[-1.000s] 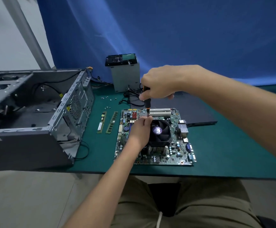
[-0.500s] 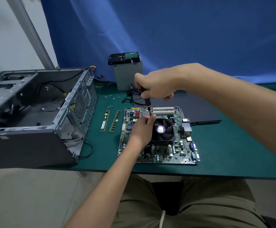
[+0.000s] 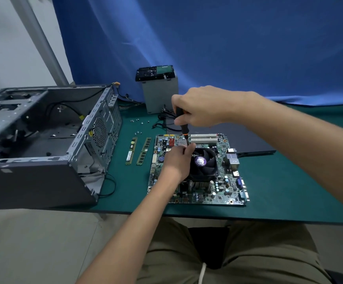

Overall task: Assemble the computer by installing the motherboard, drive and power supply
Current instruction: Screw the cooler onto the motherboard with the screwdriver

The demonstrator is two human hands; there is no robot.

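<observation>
1. Our right hand closes its grip around the screwdriver, held upright so the tip meets the far-left corner of the cooler fan.
2. Our left hand rests on the motherboard beside the fan, fingers near the tip, probably to guide it; whether its grip pinches anything, we cannot tell.
3. The motherboard lies flat on the desk, outside the open case at the left.
4. Two memory sticks lie between them; the cables of the power supply crowd just behind the screwdriver.
</observation>
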